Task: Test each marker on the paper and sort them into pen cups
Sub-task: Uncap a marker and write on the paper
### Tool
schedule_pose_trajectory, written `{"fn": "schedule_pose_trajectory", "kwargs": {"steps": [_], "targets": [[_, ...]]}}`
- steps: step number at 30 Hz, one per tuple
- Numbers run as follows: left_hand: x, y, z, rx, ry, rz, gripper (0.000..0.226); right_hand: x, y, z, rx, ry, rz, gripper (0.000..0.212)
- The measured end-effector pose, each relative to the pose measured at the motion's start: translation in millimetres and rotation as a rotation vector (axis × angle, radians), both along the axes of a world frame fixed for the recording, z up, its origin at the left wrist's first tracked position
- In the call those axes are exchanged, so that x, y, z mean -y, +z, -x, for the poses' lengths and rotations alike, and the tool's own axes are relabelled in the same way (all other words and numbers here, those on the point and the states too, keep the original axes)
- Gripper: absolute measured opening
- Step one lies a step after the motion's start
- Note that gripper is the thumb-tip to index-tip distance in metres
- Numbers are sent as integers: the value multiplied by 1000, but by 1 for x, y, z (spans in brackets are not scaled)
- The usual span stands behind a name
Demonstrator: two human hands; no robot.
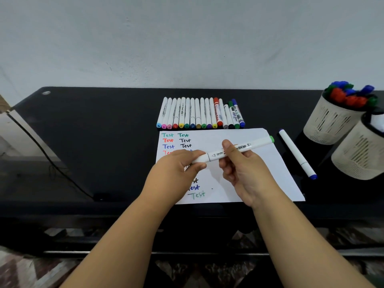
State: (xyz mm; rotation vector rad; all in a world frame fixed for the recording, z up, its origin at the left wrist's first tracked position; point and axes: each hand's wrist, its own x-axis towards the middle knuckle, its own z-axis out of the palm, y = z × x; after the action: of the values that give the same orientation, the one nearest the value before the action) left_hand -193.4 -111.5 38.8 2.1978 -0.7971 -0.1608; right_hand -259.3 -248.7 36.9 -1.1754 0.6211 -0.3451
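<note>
Both hands hold one white marker with a green end cap (pixel 257 144) above the white paper (pixel 268 175). My left hand (pixel 178 171) pinches its near cap end; my right hand (pixel 241 167) grips the barrel in the middle. The paper carries several coloured "Test" words, some hidden under my hands. Behind the paper, a row of several capped markers (pixel 199 114) lies side by side. A white marker with blue ends (pixel 297 154) lies alone to the right of the paper. Two beige slotted pen cups stand at the right: the far cup (pixel 330 123) holds several markers, the near cup (pixel 361 154) has contents I cannot make out.
Everything sits on a black tabletop (pixel 104 132) against a pale wall. A black cable (pixel 41 150) runs along the left side down to a dark block at the front edge. Patterned floor shows below the table.
</note>
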Motion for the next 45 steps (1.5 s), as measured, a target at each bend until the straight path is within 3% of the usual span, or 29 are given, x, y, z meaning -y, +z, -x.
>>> {"fn": "schedule_pose_trajectory", "kwargs": {"steps": [5, 9, 11, 15, 19, 21, 26, 31, 34, 39, 45], "targets": [[-7, -3, -5, 22, 37, 30, 29, 20, 6, 12, 123, -73, -110, 12], [-16, -3, -9, 56, 61, 17, 32, 36, 8, 23, 104, -18, -9, 9], [-19, -1, -9, 70, 49, -11, 33, 38, 12, 28, 16, 40, 213, 8], [-21, 5, -9, 154, 29, -76, 32, 39, 33, 40, -262, 215, 948, 3], [-9, 15, -5, 255, -39, -96, 33, 30, 48, 39, -385, 334, 1403, 16], [1, 24, -3, 276, -68, -84, 35, 28, 50, 37, -429, 359, 1512, 22], [27, 39, -1, 1, -24, 91, 51, 48, 56, 57, -460, 175, 1519, 18], [59, 22, 1, -97, -85, -205, 50, 79, 75, 91, -422, -97, 1324, 9], [79, 6, 4, -89, -153, -318, 54, 96, 89, 109, -357, -243, 1220, 12], [105, -12, 3, 49, -254, -437, 59, 126, 105, 128, -367, -373, 1262, 11], [109, -37, -2, 103, -286, -522, 63, 154, 101, 139, -445, -378, 1320, 3]]}}
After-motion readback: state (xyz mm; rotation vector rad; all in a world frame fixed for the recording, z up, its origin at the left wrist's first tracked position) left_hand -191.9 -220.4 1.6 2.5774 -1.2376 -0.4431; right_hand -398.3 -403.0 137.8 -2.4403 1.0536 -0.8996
